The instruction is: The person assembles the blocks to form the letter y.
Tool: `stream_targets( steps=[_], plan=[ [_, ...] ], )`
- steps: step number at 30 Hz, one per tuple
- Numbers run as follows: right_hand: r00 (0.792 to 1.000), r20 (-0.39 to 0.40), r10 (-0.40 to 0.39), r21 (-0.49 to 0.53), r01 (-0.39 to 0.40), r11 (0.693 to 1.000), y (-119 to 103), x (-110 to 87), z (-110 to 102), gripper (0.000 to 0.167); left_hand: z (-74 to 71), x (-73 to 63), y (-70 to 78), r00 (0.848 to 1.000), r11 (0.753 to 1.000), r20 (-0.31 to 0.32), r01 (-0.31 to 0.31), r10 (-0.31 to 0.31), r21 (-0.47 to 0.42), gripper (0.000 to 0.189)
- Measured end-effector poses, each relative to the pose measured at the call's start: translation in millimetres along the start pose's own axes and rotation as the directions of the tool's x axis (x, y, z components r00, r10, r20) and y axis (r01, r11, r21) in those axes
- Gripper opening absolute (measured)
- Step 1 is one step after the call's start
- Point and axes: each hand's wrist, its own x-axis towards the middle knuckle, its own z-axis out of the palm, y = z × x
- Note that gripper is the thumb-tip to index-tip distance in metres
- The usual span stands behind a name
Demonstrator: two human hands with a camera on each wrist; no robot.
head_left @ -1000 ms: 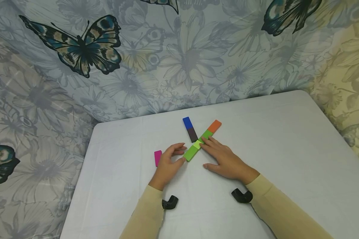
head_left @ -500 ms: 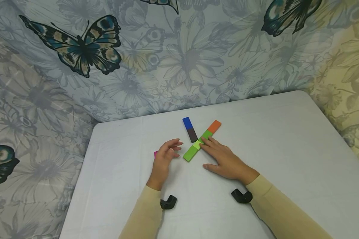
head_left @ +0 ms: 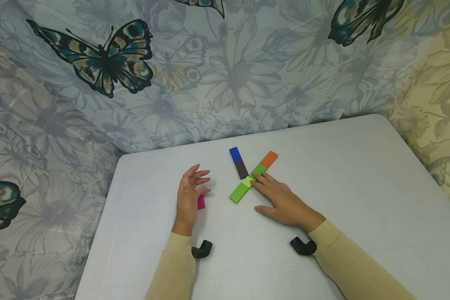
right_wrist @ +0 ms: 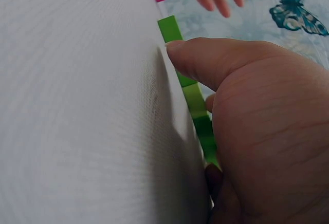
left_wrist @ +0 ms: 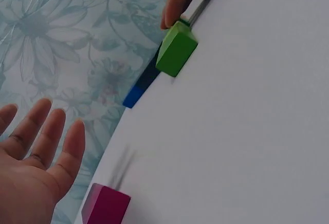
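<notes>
My left hand (head_left: 187, 198) is held with fingers loosely extended and nothing in them, over and beside a magenta block (head_left: 201, 202), which it partly covers in the head view. The left wrist view shows that block's end face close to the palm. My right hand (head_left: 286, 204) rests its extended fingertips along a slanting row of blocks. In this row are a green block (head_left: 239, 193), a small lime block (head_left: 247, 181), another green block (head_left: 259, 168) and an orange block (head_left: 268, 158). A dark brown block (head_left: 241, 169) and a blue block (head_left: 234, 154) lie end to end, slanting away from the lime one.
A white-covered table (head_left: 345, 179) carries everything. Behind it hangs a cloth (head_left: 240, 71) printed with flowers and butterflies. A black curved piece (head_left: 202, 249) sits at the left wrist, and a similar black piece (head_left: 303, 246) at the right.
My left hand has let go of the near green block's end and moved left to the magenta block, its fingers opening out. The right hand and the blocks have stayed put.
</notes>
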Motion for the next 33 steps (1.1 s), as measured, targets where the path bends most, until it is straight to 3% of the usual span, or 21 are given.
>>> stream_targets(
  steps=[6,14,17,21,28,33],
  plan=[
    [1.000,-0.004,-0.007,-0.003,0.007,1.000,1.8,-0.1,1.8,0.078,-17.1,-0.5,1.0,0.998,1.000,-0.068,0.016,-0.017,-0.023,0.067],
    [1.000,0.022,0.019,-0.002,-0.019,1.000,1.9,-0.1,2.0,0.081,-28.8,-7.4,3.5,0.986,0.991,-0.141,0.103,-0.090,0.085,0.055],
    [1.000,0.022,0.019,0.000,-0.019,1.000,2.0,-0.1,1.7,0.081,-30.7,-9.5,5.2,0.974,0.972,-0.159,0.185,-0.161,0.144,0.056],
    [1.000,0.021,0.019,0.005,-0.019,1.000,1.9,-0.3,1.0,0.081,-35.2,-13.9,1.6,0.957,0.933,-0.180,0.268,-0.229,0.241,0.072],
    [1.000,0.017,0.012,-0.002,-0.012,1.000,1.7,-0.1,0.9,0.081,-37.5,-27.7,-11.5,0.946,0.906,-0.206,0.304,-0.251,0.293,0.076],
    [1.000,0.014,0.010,-0.006,-0.010,1.000,2.5,-0.8,1.5,0.081,-34.9,-30.1,-16.8,0.954,0.886,-0.195,0.286,-0.228,0.365,0.081]
  ],
)
